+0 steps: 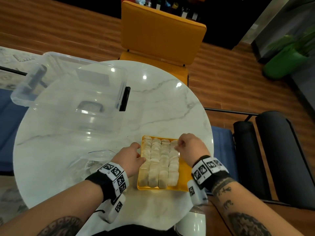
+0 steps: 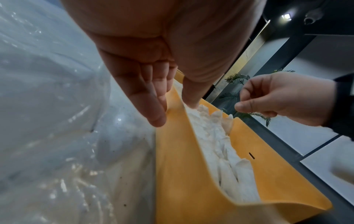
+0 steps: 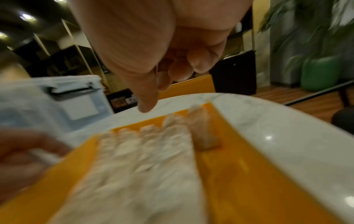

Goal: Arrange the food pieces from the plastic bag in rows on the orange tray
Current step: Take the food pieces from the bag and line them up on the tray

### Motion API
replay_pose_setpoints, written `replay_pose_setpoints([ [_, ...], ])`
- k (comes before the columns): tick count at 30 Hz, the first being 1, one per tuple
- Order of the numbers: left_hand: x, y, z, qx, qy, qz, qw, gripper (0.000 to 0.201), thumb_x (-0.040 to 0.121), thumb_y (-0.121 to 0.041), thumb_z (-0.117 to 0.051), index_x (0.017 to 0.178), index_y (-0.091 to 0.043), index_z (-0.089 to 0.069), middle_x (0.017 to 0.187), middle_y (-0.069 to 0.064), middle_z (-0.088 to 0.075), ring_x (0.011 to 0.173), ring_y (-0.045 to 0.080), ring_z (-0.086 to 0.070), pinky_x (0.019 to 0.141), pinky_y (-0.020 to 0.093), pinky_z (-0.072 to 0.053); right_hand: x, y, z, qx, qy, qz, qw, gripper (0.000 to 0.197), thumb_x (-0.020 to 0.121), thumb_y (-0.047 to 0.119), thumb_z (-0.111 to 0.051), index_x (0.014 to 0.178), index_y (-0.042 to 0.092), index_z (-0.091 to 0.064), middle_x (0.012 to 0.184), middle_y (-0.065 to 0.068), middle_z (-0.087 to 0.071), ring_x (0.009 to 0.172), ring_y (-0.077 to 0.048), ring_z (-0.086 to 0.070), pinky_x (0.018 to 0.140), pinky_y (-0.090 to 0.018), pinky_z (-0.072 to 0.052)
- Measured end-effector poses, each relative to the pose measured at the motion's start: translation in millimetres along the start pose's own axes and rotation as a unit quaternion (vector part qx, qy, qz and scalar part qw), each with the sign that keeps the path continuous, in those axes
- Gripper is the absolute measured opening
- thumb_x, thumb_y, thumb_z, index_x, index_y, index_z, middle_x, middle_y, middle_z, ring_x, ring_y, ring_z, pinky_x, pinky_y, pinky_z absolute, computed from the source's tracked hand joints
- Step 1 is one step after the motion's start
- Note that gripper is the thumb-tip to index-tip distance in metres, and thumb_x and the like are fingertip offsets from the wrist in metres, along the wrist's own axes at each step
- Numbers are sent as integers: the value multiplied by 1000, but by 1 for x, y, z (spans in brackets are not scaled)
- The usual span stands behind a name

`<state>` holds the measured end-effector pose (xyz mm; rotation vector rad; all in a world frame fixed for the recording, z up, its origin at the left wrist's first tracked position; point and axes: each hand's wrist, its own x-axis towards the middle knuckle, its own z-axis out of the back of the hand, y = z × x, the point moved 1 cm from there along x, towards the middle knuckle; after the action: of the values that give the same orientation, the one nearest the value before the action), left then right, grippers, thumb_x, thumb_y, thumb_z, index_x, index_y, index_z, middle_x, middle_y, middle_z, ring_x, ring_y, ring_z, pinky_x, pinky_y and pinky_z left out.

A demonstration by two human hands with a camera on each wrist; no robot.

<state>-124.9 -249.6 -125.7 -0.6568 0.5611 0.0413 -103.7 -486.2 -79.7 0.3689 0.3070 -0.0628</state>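
Head view: your left hand (image 1: 129, 158) rests with relaxed fingers against the left rim of the orange tray (image 1: 185, 169), likely to steady it. Your right hand (image 1: 189, 145) hovers over the far right row of food pieces (image 1: 160, 163), fingers curled with thumb and forefinger tips close together; whether they grip a piece cannot be told. The plastic bag (image 1: 88, 163) lies near left on the round marble table (image 1: 153, 106), beside a clear storage box (image 1: 71, 86).

Left wrist view: straight fingers (image 2: 153, 106) touch the tray wall.

Right wrist view: blurred; curled fingers (image 3: 184, 66) hang above the rows. A yellow chair (image 1: 162, 33) stands beyond on wood flooring.
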Motion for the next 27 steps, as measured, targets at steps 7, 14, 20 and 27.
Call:
replay_pose_setpoints([
  [7,-33,29,41,-43,-76,-23,996,13,93,-40,-56,101,-32,-62,84,-13,-68,77,9,-63,69,25,-48,-91,27,-84,-24,137,120,983,43,89,63,-42,109,30,-63,109,9,-60,104,-13,-53,91,-32,-44],
  [14,-69,109,69,17,-57,18,998,9,88,-25,-60,86,-33,-64,89,-13,-69,83,7,-67,71,17,-47,-102,16,-125,-105,86,103,985,67,85,63,-7,107,32,-62,106,11,-60,104,-17,-56,86,-36,-34],
  [20,-61,127,28,139,-34,-29,989,72,84,-39,-67,147,-21,-37,154,4,-34,139,25,-32,114,34,-31,-100,19,-125,-124,100,77,984,69,83,65,-3,112,36,-58,111,14,-58,109,-13,-53,86,-35,-29],
  [27,-51,129,2,275,-45,-37,960,67,91,-54,-51,150,-46,-19,159,2,-16,140,32,-22,108,53,-32,-100,23,-123,-113,98,59,987,28,102,46,-36,114,33,-57,115,11,-58,112,-16,-51,90,-37,-29],
])
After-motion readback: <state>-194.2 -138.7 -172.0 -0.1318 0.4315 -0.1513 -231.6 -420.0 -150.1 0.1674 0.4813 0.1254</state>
